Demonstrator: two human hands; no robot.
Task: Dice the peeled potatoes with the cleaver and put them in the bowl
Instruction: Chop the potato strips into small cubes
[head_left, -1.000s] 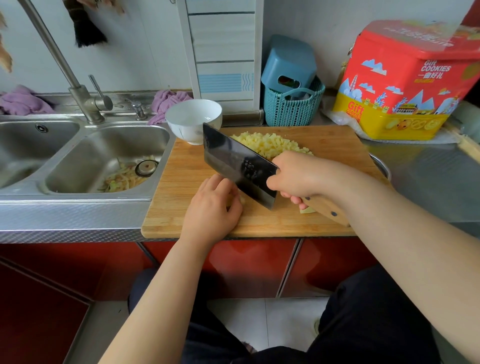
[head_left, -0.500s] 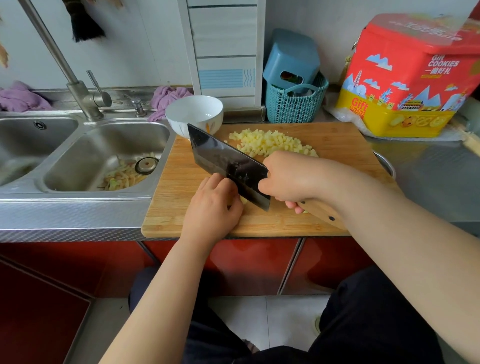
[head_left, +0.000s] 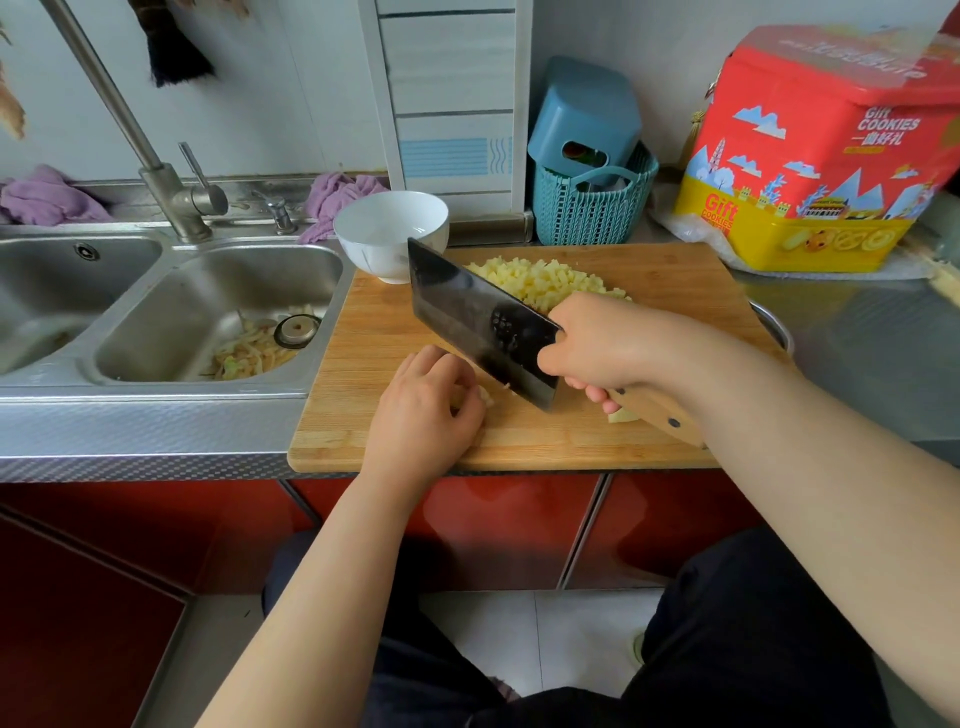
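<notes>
From the left, one white bowl (head_left: 390, 235) stands at the far corner of the one cutting board (head_left: 363, 384) and looks to hold nothing yet, so the filling is all still to do. The left hand (head_left: 423, 410) curls its grip over the last pale bit of potato (head_left: 484, 397) near the board's front edge, with the one cleaver (head_left: 480, 327) raised beside it, its wooden handle clenched in the right hand (head_left: 602, 345). Behind the blade lies one good heap of diced potato (head_left: 540, 280) (most of the cutting looks done), and one stray piece (head_left: 622, 415) peeps out under the handle on the surface.
</notes>
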